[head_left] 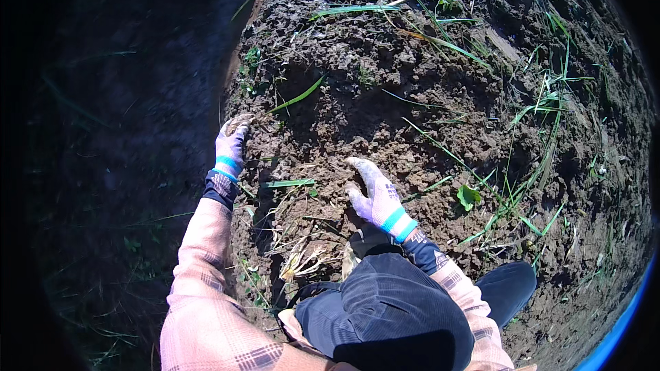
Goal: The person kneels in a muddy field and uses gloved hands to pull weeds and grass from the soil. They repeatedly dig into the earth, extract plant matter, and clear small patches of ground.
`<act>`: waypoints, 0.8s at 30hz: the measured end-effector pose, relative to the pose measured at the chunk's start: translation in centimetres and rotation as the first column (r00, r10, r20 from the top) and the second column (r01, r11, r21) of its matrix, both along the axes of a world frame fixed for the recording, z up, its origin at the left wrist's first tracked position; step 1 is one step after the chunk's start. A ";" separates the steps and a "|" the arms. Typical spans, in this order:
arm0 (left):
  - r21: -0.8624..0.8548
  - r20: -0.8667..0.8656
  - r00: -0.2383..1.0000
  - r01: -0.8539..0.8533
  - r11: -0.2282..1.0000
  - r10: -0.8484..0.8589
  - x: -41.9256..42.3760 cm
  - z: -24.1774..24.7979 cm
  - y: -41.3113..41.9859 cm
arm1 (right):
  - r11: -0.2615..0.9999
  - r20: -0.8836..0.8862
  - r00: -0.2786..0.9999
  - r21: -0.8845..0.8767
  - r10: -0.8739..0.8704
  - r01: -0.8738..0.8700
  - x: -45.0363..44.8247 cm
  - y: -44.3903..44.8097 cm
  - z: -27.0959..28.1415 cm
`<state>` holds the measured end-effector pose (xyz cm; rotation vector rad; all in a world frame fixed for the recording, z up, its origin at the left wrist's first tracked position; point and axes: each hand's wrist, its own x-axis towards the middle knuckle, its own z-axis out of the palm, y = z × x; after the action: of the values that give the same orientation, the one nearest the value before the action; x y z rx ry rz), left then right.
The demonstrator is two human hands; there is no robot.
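Note:
My left hand (233, 139), in a lilac work glove with a dirt-caked palm and a turquoise cuff band, rests at the left edge of the raised soil bed (330, 118). Its fingers curl towards the crumbly earth, and what lies under them is hidden. Lower down and to the right, my right hand (375, 193) wears a matching muddy glove. Thumb and fingers are spread apart just over or on the loose clods, with nothing visible between them. Between the hands lies a flat green grass blade (287, 183); another blade (299, 98) slants up beyond my left hand.
A clump of pale dry stalks (304, 263) lies beside my dark-trousered knee (392, 299). Long grass stems (536, 180) and a small green leaf (468, 197) are on the right. Along the bed's left side runs deeply shaded, lower-looking ground (139, 129).

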<state>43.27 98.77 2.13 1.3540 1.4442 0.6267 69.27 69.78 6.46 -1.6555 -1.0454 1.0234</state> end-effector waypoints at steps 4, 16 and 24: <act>-0.247 -0.059 0.975 -0.221 0.943 0.213 3.0 2.3 -1.3 | 0.985 0.029 0.991 -0.113 0.134 -0.130 -0.4 -2.5 0.1; -0.055 -0.136 0.991 0.011 0.998 -0.019 -0.3 -0.6 -0.3 | 0.984 0.101 0.986 -0.138 0.132 -0.117 -1.2 -3.2 0.6; -0.399 0.169 0.864 0.500 0.769 -0.474 4.7 3.8 -5.2 | 0.940 0.123 0.960 -0.267 0.252 -0.213 -1.8 -3.7 0.7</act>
<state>47.92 93.57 5.91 1.2632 1.0309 -0.0065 67.46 66.10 7.21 -1.8716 -1.2828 1.2385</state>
